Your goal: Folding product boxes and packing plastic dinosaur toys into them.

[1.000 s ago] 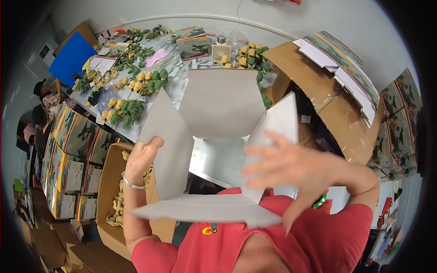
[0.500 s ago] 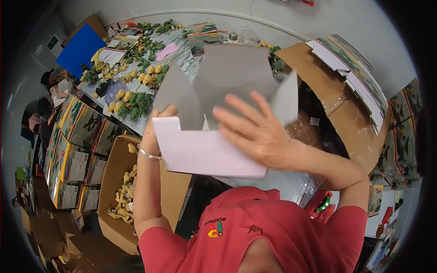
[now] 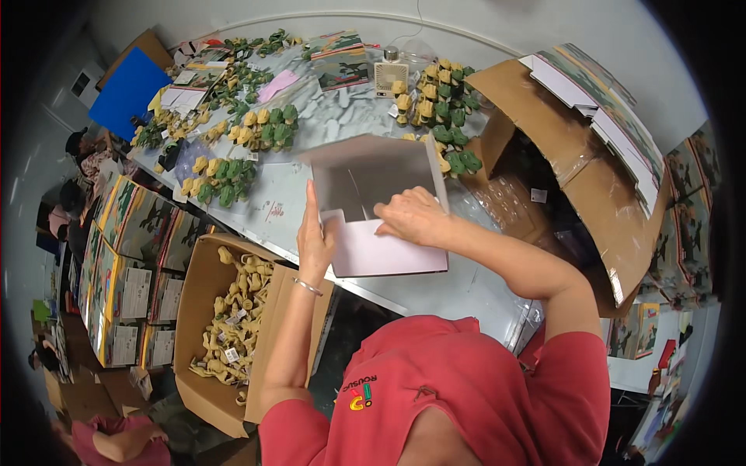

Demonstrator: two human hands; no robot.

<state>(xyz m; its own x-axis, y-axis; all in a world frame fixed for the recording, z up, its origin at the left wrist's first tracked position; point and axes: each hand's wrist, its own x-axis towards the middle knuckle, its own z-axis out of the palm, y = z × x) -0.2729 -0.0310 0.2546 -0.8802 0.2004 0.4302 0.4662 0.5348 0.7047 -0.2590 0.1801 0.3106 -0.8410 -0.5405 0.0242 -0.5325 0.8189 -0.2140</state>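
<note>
A cardboard box [image 3: 388, 252], white outside and grey inside, stands open in front of my chest at the table's near edge. My left hand [image 3: 317, 242] lies along its left side with the fingers stretched out and the thumb by the front corner. Over the front wall's top edge, my right hand [image 3: 416, 217] is closed, its fingers curled inward and the thumb on the outer face. The box's far wall stands up. Its floor is partly hidden by the front wall and my right hand.
Green and yellow plush toys [image 3: 276, 128] lie in rows on the marbled table [image 3: 342, 116]. A large carton [image 3: 268, 342] of yellow plush toys stands left. At right is another carton [image 3: 590, 202] with flat printed box sheets on top. Stacked printed boxes [image 3: 128, 272] stand far left.
The box has come down, and its walls stand closer together. My right hand went from spread fingers to closed over the front edge. A person in red appears at lower left.
</note>
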